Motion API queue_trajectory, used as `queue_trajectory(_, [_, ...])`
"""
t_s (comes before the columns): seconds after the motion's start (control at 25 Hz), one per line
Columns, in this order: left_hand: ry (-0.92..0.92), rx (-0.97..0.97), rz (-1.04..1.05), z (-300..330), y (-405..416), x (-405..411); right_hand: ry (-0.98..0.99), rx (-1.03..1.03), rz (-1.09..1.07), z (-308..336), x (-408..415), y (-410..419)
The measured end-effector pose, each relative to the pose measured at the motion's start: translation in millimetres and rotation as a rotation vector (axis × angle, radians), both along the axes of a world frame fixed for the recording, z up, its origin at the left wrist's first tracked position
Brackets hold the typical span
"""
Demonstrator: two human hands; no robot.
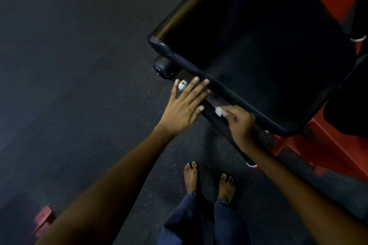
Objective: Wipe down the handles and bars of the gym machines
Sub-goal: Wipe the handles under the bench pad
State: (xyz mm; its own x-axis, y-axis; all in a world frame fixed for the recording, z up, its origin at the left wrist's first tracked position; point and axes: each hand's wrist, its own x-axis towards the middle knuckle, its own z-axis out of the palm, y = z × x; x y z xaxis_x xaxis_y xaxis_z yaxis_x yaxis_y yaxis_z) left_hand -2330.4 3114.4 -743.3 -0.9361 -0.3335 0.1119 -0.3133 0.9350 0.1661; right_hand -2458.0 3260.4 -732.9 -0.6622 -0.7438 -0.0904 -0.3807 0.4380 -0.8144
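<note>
Down low, the right hand [242, 125] pinches a small white cloth [219, 111] against a black bar [217, 119] that runs under the edge of the black pad [258, 45]. The left hand [185, 105] is spread wide with flat fingers, and its fingertips touch the bar near a shiny silver end [182, 85]. A red frame [318, 145] sits under the pad. Two bare feet [209, 181] stand on the dark speckled floor [79, 85]. No writing can be read.
</note>
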Motion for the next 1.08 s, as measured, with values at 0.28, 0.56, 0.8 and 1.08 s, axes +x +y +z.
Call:
queue_trajectory(0.28, [-0.002,-0.013,0.036,-6.8,8.1,-0.3,-0.015,0.011,-0.023,-2.4,8.9,49.5])
queue_trajectory(0.56, [0.071,-0.027,0.051,-11.4,7.8,-3.1,0.24,-0.158,0.239,11.3,22.2,-3.6])
queue_trajectory(0.8, [0.113,-0.026,0.11,-14.9,15.4,-5.2,0.295,-0.102,0.21,-15.7,22.8,90.8])
queue_trajectory(1.08, [0.163,-0.047,0.106,-16.9,17.0,-5.3,0.182,-0.12,0.131,-8.3,35.4,39.7])
